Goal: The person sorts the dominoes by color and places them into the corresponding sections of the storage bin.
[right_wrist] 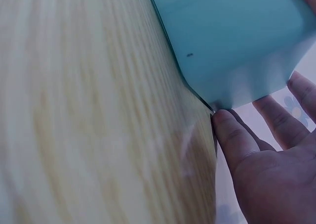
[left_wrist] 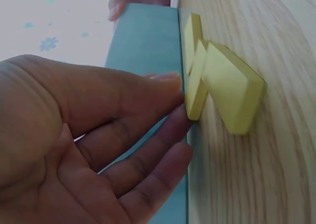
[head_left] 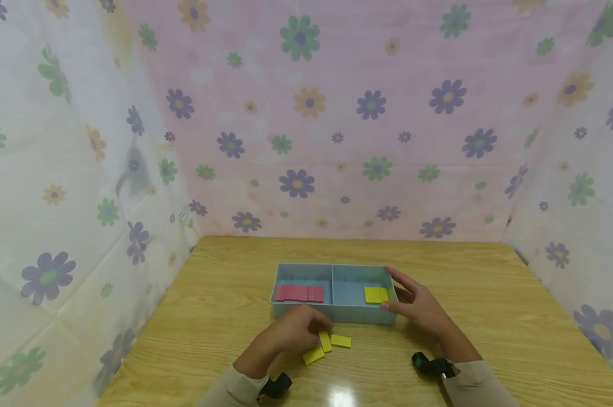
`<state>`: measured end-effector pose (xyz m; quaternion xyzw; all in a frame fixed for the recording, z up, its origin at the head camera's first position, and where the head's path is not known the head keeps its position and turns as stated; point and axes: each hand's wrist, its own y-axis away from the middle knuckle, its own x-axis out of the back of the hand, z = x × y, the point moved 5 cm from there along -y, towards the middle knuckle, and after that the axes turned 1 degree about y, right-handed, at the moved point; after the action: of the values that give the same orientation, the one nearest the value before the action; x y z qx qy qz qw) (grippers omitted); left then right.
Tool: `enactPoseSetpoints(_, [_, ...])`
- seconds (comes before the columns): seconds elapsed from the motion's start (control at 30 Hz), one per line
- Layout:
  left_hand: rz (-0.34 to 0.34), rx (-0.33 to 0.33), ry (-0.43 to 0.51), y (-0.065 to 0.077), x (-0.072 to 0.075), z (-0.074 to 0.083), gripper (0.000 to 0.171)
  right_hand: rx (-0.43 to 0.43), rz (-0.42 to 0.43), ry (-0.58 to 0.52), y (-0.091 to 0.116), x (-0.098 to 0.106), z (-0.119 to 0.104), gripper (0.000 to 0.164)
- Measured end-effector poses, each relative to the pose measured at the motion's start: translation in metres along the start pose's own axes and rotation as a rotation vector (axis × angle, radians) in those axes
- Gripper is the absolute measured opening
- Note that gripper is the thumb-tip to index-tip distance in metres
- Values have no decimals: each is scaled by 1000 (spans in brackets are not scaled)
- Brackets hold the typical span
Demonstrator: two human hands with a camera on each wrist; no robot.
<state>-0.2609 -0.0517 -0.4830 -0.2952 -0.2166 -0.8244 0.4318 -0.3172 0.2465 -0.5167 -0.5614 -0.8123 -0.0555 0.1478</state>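
A light-blue two-compartment box (head_left: 306, 314) sits on the table, with several pink tiles (head_left: 298, 293) in its left compartment and yellow tiles (head_left: 373, 295) at the right of the other. My right hand (head_left: 422, 308) holds the box's right end, thumb at the front corner and index finger at the back one. In the right wrist view, fingertips (right_wrist: 228, 122) touch the end wall. My left hand (head_left: 298, 329) is in front of the box, its fingertips (left_wrist: 180, 122) at a yellow tile (left_wrist: 197, 93). Another yellow tile (head_left: 341, 341) and a third yellow tile (head_left: 313, 355) lie close by.
The wooden table (head_left: 225, 282) runs back to a flowered cloth (head_left: 337, 186), with more cloth at both sides. Each wrist carries a black camera mount, the left mount (head_left: 277, 386) and the right mount (head_left: 428, 364).
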Motion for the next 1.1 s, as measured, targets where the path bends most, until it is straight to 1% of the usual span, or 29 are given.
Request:
enactPoseSetpoints(0.13, [-18, -11, 25, 3, 0, -5, 36, 3, 1, 7, 0, 0, -2, 89])
enactPoseSetpoints(0.23, [-22, -5, 53, 5, 2, -7, 33, -1, 3, 1, 0, 1, -1, 89])
enactPoseSetpoints(0.47, [-33, -3, 117, 7, 3, -10, 30, 4, 6, 4, -1, 1, 2, 89])
enactPoseSetpoints(0.6, [-19, 3, 84, 7, 2, -14, 25, 11, 0, 7, -1, 0, 1, 89])
enactPoseSetpoints(0.67, [-7, 9, 47, 7, 3, -14, 22, 12, -1, 3, -1, 0, 0, 89])
enactPoseSetpoints(0.83, [9, 23, -23, 8, 3, -12, 16, -3, -4, -7, -1, 0, -1, 90])
enactPoseSetpoints(1.1, [41, 51, -30, 10, -1, -8, 17, -4, 3, 17, -2, 0, 2, 89])
